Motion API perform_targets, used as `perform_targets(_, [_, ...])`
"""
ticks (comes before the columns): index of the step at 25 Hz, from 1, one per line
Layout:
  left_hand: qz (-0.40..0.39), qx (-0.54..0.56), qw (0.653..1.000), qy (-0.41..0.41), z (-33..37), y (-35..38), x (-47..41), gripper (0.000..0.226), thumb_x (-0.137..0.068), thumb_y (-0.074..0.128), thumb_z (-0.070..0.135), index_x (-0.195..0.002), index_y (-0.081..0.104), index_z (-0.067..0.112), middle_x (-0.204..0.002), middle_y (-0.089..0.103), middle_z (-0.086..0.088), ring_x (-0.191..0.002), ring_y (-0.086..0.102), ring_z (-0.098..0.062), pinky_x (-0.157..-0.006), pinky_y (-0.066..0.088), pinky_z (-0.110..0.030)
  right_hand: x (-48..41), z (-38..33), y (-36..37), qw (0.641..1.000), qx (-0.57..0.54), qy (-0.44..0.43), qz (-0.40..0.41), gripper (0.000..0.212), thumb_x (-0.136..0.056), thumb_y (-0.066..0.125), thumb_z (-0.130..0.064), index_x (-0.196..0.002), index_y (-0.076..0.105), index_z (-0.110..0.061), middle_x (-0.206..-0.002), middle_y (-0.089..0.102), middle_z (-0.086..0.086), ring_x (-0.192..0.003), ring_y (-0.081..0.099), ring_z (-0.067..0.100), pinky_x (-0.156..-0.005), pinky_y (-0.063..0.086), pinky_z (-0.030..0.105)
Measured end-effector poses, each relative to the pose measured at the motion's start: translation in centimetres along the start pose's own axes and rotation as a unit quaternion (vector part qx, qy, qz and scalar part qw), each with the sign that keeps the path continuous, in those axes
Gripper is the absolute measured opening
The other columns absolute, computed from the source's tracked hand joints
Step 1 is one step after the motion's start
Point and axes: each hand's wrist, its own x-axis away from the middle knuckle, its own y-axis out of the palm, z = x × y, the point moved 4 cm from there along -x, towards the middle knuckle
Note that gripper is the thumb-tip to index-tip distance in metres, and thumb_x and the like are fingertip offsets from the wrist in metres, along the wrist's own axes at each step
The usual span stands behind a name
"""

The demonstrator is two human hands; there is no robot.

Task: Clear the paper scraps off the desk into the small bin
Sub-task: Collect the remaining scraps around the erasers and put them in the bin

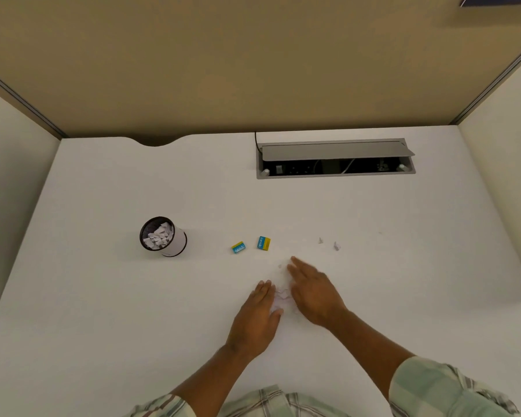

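A small round bin [175, 242] with a black mesh rim stands at the left of the white desk [103, 296], holding several white paper scraps. My left hand [257, 317] and my right hand [312, 291] lie flat on the desk, fingers extended, on either side of a small heap of white scraps [282, 296] between them. Neither hand grips anything. Two more tiny scraps lie farther right, one [320, 240] next to the other [336, 246]. A faint scrap [280, 266] sits just beyond my right fingertips.
Two small blue and yellow boxes [238, 247] [263, 243] lie between the bin and my hands. An open grey cable hatch [336, 159] is set in the desk at the back right. Beige partition walls enclose the desk on three sides.
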Motion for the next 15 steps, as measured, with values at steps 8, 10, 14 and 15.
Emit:
perform_targets(8, [0.083, 0.076, 0.967, -0.229, -2.5, -4.7, -0.6, 0.051, -0.098, 0.056, 0.033, -0.146, 0.046, 0.019, -0.142, 0.051, -0.001, -0.129, 0.053, -0.020, -0.104, 0.050, -0.038, -4.1, 10.2, -5.7, 0.970, -0.027, 0.240, 0.037, 0.048, -0.102, 0.044, -0.040, -0.143, 0.039, -0.016, -0.139, 0.038, 0.016, -0.127, 0.040, 0.037, -0.095, 0.051, 0.052])
perform_targets(10, [0.066, 0.100, 0.964, -0.239, -2.4, -4.0, -0.5, 0.050, -0.097, 0.059, 0.030, -0.143, 0.049, 0.017, -0.138, 0.052, -0.004, -0.125, 0.056, -0.021, -0.103, 0.051, -0.036, -4.5, 9.4, -5.2, 0.978, -0.008, 0.205, 0.029, 0.043, -0.102, 0.043, -0.037, -0.139, 0.042, -0.014, -0.137, 0.039, 0.016, -0.122, 0.041, 0.037, -0.093, 0.052, 0.051])
perform_targets(14, [0.045, 0.131, 0.962, -0.233, -1.5, -2.6, -0.3, 0.049, -0.096, 0.061, 0.027, -0.143, 0.051, 0.017, -0.137, 0.050, -0.005, -0.124, 0.056, -0.021, -0.105, 0.050, -0.035, -3.5, 5.0, -2.7, 0.996, 0.059, 0.068, 0.018, 0.046, -0.102, 0.039, -0.021, -0.146, 0.037, -0.007, -0.139, 0.039, 0.016, -0.119, 0.043, 0.035, -0.098, 0.050, 0.043])
perform_targets(15, [0.040, 0.133, 0.964, -0.227, -1.2, -2.3, -0.4, 0.049, -0.096, 0.061, 0.027, -0.143, 0.051, 0.017, -0.138, 0.049, -0.005, -0.124, 0.056, -0.021, -0.105, 0.050, -0.035, -2.8, 4.0, -1.9, 0.996, 0.078, 0.038, 0.014, 0.050, -0.099, 0.040, -0.016, -0.147, 0.035, -0.005, -0.139, 0.040, 0.016, -0.117, 0.044, 0.034, -0.098, 0.049, 0.041])
